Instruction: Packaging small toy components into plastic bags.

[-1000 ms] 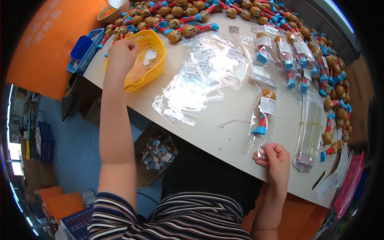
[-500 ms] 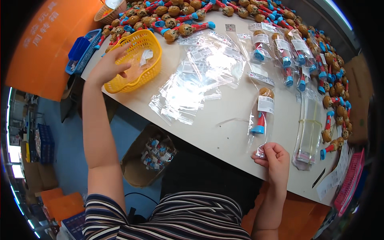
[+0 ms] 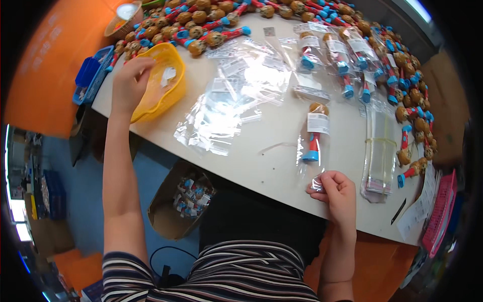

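My left hand [image 3: 131, 83] is over the near left side of a yellow plastic basket [image 3: 176, 90]. Its fingers are bent, the thumb stands apart from them, and nothing shows between them; some fingertips are hidden. Inside the basket lies a small piece of white paper [image 3: 168, 75]. At the table's front edge, my right hand [image 3: 338, 194] pinches the lower end of a clear plastic bag [image 3: 322, 156]. This bag lies on the table and holds a red and blue toy [image 3: 314, 143] with a round brown head, with a white label [image 3: 318, 123] across its upper part.
Flat clear bags [image 3: 216, 121] are spread over the middle of the white table [image 3: 241, 173]. Several bagged toys [image 3: 337, 50] lie beyond my right hand. A banded bag stack [image 3: 380, 156], a black pen [image 3: 398, 211] and a pink basket [image 3: 438, 216] are to the right. Below stands a cardboard box [image 3: 163, 211].
My left hand's fingers have drawn in from a wider spread above the yellow basket. The right hand keeps its pinch on the bag. The whole view has shifted slightly.
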The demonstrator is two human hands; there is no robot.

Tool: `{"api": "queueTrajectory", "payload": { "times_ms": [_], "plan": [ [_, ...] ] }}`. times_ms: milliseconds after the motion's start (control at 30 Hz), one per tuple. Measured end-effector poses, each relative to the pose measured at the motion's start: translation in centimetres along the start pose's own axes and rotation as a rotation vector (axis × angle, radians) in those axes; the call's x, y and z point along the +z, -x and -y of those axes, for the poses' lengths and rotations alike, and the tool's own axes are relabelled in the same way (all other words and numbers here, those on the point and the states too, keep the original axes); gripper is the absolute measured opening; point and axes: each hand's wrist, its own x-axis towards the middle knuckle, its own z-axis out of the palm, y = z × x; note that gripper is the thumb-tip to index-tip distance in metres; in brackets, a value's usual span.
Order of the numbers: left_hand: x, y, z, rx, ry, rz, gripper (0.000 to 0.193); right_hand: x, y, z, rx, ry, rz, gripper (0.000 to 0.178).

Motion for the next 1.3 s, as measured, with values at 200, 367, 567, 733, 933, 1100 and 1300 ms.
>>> {"api": "queueTrajectory", "payload": {
  "times_ms": [200, 367, 567, 733, 933, 1100, 1300],
  "plan": [
    [-6.5, -3.7, -19.6, -0.013, 0.845, -0.159, 0.034, -0.3, 0.1, -0.1, -0.016, -0.008, 0.035, 0.019],
    [-5.1, -3.5, -29.6, 0.231, 1.054, -0.087, 0.035, -1.1, 0.6, -0.4, -0.017, 0.027, 0.038, 0.019],
    [-4.6, -2.5, -30.4, 0.168, 1.013, -0.148, 0.027, -2.5, 0.9, -0.3, -0.596, 0.691, -0.227, 0.026],
    [-4.5, -2.3, -30.2, 0.162, 0.998, -0.14, 0.021, -2.8, -1.3, 0.4, -1.243, 1.145, 0.0, 0.032],
    [-4.3, -1.3, -29.7, 0.086, 1.084, -0.073, 0.017, -3.3, -1.8, -0.1, -1.259, 1.071, 0.116, 0.018],
    [-5.7, -1.5, -29.3, -0.159, 1.248, 0.168, 0.01, -3.2, -1.5, 0.5, -0.893, 0.806, 0.149, 0.007],
    [-6.7, -1.7, -29.5, -0.378, 1.392, 0.319, 0.005, -2.3, -1.4, 2.2, -0.529, 0.637, 0.234, 0.009]
  ]
}}
